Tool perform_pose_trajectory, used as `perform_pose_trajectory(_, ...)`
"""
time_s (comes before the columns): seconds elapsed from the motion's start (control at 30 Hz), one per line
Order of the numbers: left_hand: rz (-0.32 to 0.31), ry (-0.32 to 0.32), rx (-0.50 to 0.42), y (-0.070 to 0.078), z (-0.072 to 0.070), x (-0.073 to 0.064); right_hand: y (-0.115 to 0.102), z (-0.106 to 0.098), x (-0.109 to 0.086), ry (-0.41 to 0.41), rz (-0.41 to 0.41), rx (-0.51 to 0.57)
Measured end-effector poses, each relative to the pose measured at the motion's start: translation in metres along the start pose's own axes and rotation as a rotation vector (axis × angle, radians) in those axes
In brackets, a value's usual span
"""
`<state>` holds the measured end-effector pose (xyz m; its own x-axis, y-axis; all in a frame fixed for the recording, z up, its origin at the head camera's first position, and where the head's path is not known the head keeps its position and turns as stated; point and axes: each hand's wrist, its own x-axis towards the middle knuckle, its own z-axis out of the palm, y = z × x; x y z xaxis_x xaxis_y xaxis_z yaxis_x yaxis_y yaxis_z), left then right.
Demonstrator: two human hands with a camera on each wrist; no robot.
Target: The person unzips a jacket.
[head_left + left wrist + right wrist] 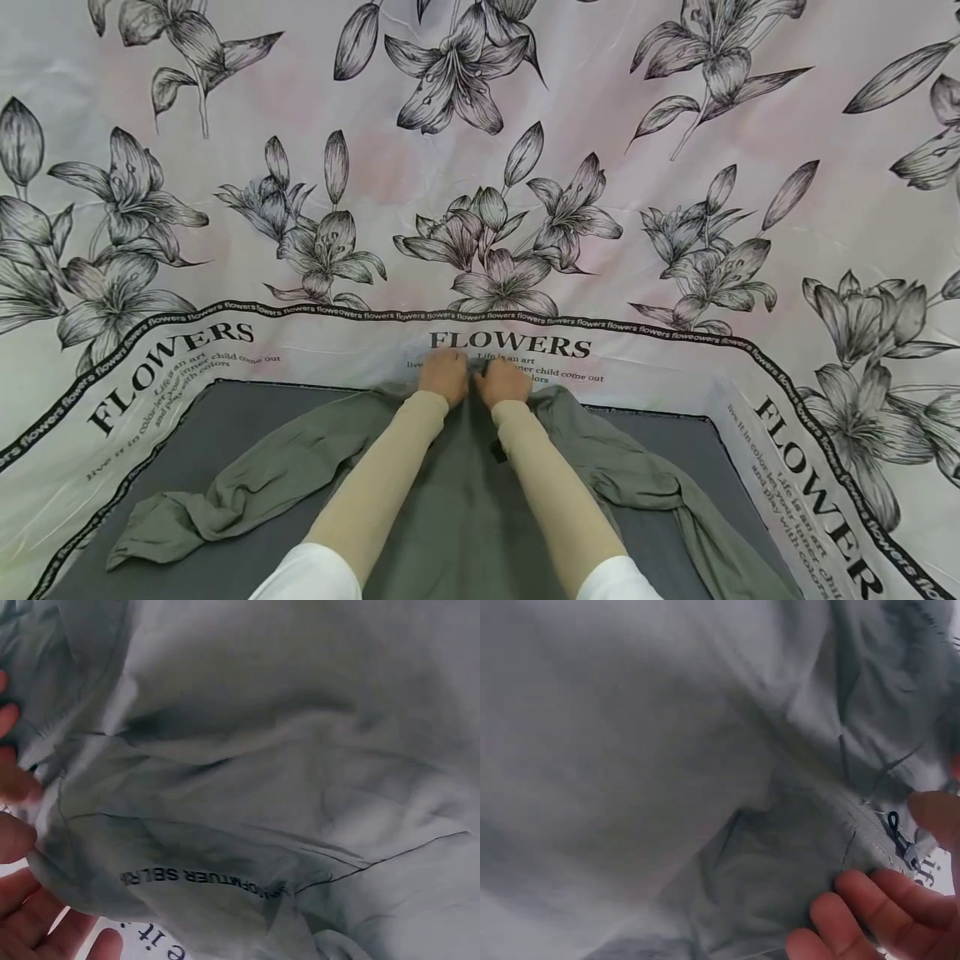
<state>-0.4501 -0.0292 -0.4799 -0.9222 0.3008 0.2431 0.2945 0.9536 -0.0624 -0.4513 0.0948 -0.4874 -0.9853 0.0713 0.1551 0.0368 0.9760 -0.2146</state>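
Grey-green cloth makes up the jacket point(468, 500), which lies in the middle, sleeves out to both sides, over a dark grey patch point(285, 425). Its far end is pinched by the left hand point(444, 377) and the right hand point(504, 383), close together, thumbs and fingers bent onto the cloth. Near the right thumb is a small dark pull point(904, 846) on what looks like a zip. Loose folds there could get caught if the pull moves. Tugging one side harder could make the jacket go crooked. The left sleeve point(247, 483) is crumpled and the right sleeve point(660, 483) is bent, so creases could stay. The jacket's near end and the right cuff are cut off. The hands hide the far edge. Upside-down letters point(199, 877) are hard to read. Farther out is a flower cloth point(360, 350).
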Motion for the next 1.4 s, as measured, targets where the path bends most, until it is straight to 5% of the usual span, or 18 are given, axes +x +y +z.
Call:
perform_pose_trajectory(0.13,-0.008,-0.073,-0.08,0.001,0.004,-0.002,0.003,0.001,0.002,-0.041,0.024,-0.046)
perform_pose_trajectory(0.33,-0.026,-0.07,-0.339,-0.006,0.003,0.005,0.004,0.002,0.011,-0.019,0.033,0.01)
perform_pose_trajectory(0.53,-0.185,-0.16,-0.632,-0.011,-0.011,0.013,0.005,-0.002,0.002,0.213,-0.176,0.133)
perform_pose_trajectory(0.7,-0.21,-0.164,-0.752,-0.01,-0.029,0.014,0.012,-0.01,-0.006,0.331,-0.342,0.176)
perform_pose_trajectory(0.87,-0.207,-0.209,-0.812,-0.003,-0.036,0.011,0.023,-0.019,-0.016,0.359,-0.412,0.197)
perform_pose_trajectory(1.13,-0.205,-0.236,-0.785,-0.007,-0.034,0.017,0.018,-0.033,-0.025,0.446,-0.567,0.075)
perform_pose_trajectory(1.4,-0.227,-0.265,-0.821,-0.008,-0.045,0.012,0.015,-0.041,-0.035,0.421,-0.624,0.061)
